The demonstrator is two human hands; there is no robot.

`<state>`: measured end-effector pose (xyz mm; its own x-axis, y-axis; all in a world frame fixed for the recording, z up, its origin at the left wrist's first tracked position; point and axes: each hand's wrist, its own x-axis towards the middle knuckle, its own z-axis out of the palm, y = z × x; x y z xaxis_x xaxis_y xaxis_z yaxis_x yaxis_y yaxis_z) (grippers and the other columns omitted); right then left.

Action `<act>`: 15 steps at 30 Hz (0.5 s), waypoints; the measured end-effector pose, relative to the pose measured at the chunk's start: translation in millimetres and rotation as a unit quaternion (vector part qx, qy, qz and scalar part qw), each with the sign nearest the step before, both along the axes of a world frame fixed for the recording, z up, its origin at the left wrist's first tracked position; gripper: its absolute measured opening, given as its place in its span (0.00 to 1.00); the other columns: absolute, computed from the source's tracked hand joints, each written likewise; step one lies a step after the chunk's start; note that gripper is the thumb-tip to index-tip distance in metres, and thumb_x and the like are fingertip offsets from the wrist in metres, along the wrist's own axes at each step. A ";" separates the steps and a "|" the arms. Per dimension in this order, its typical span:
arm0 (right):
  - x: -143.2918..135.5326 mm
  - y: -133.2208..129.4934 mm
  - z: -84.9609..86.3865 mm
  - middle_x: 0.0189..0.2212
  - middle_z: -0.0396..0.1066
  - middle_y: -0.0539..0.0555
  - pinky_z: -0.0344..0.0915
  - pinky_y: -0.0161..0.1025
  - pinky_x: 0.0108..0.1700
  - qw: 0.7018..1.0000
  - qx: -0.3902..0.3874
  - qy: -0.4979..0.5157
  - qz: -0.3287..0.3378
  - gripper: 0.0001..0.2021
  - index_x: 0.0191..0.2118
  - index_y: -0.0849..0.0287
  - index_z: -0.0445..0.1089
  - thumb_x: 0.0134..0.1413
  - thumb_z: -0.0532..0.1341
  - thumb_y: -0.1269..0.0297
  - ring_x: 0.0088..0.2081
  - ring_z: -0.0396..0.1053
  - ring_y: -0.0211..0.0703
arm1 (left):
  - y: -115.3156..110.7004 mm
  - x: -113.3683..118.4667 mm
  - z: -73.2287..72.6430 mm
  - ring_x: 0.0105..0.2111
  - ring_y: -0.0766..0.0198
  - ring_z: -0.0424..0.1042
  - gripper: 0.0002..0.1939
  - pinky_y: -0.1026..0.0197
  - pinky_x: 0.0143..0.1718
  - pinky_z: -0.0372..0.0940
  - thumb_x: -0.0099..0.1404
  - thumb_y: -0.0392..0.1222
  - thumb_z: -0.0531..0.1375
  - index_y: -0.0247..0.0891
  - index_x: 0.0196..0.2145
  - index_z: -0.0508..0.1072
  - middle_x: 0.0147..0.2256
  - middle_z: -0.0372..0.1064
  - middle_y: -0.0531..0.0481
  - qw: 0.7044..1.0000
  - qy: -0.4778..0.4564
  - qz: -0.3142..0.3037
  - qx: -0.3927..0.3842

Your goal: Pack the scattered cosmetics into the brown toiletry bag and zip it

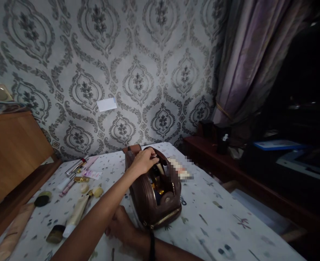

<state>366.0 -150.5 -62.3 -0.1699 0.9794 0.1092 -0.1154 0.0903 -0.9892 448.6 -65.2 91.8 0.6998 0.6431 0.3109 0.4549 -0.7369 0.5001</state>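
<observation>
A brown leather toiletry bag (160,214) stands unzipped on the patterned cloth, with its mouth gaping. My left hand (143,161) reaches over its far end, fingers pinched at the top of a slim beige cosmetic tube (160,168) inside. Gold and dark items lie deeper in the bag, only partly visible. Below my left forearm, my right hand (123,225) rests curled on the cloth near the bag's left side, a black band at its wrist. Its fingers are mostly hidden, so what it holds, if anything, does not show.
Left on the table (203,203) lie a cream tube (77,214), dark-lidded jars (55,233), a large peach tube (15,230) and several small cosmetics. A wooden headboard (15,152) borders the left. Wallpapered wall rises behind; a dark red ledge (211,156) runs at right.
</observation>
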 end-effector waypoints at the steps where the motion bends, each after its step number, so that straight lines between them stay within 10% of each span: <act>1: -0.4 0.6 -1.6 0.17 0.61 0.44 0.55 0.26 0.18 1.000 -0.005 0.000 -0.001 0.07 0.23 0.60 0.65 0.50 0.59 0.67 0.16 0.59 0.29 | -0.2 -0.3 1.4 0.38 0.57 0.75 0.06 0.58 0.41 0.66 0.61 0.39 0.62 0.38 0.38 0.73 0.34 0.76 0.49 1.000 -0.006 0.001 0.000; 9: -2.3 6.4 -11.9 0.22 0.63 0.45 0.57 0.27 0.19 1.000 0.010 0.001 -0.002 0.05 0.30 0.61 0.70 0.51 0.59 0.66 0.19 0.61 0.31 | -7.3 -24.7 14.4 0.41 0.59 0.76 0.08 0.60 0.42 0.68 0.65 0.33 0.56 0.39 0.41 0.71 0.40 0.77 0.47 0.993 -0.121 0.012 0.000; 15: -3.8 9.8 -18.9 0.23 0.64 0.46 0.59 0.29 0.20 1.000 0.015 -0.011 -0.008 0.09 0.35 0.62 0.72 0.52 0.60 0.62 0.18 0.60 0.31 | -15.4 -73.6 -5.3 0.42 0.60 0.75 0.06 0.60 0.44 0.67 0.67 0.39 0.55 0.40 0.39 0.72 0.39 0.76 0.49 0.968 -0.249 0.029 0.029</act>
<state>362.1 -140.7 -81.2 -0.1565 0.9784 0.1353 -0.0917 0.1220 -0.9883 375.0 -80.6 86.5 0.4162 0.6487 0.6372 0.2096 -0.7503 0.6269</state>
